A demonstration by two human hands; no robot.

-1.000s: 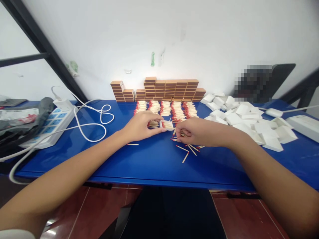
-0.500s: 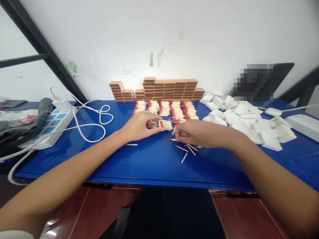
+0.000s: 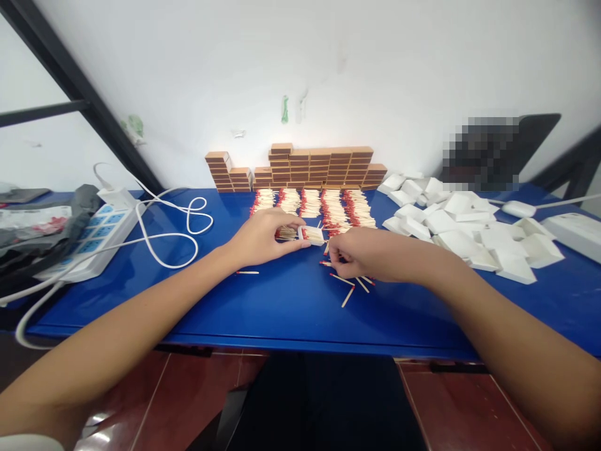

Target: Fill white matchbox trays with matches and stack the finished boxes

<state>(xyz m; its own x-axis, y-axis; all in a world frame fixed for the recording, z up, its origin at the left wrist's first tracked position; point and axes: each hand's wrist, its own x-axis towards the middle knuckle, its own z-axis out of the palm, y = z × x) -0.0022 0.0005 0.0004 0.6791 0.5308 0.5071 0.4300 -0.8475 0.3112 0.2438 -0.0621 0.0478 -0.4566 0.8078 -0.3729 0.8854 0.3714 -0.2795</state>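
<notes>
A small white matchbox tray (image 3: 312, 235) with red-tipped matches in it sits between the thumb and fingers of my left hand (image 3: 263, 239). Just right of it, my right hand (image 3: 357, 252) is low over loose matches (image 3: 347, 295), its fingertips pressed together. Whatever those fingertips hold is hidden from me. Behind both hands, piles of matches (image 3: 310, 204) lie in rows, their red heads mostly to one side. Part of another pile is covered by my left hand.
Brown matchboxes (image 3: 310, 168) are stacked along the wall. White trays (image 3: 464, 219) are heaped at right, by a white adapter (image 3: 518, 208). A power strip (image 3: 101, 235) and looping white cable (image 3: 196, 233) lie left on the blue table (image 3: 263, 319). One match (image 3: 247, 272) lies apart.
My right hand has dipped slightly toward me over the loose matches, its fingers drawn closer together. My left hand and the tray stay in place.
</notes>
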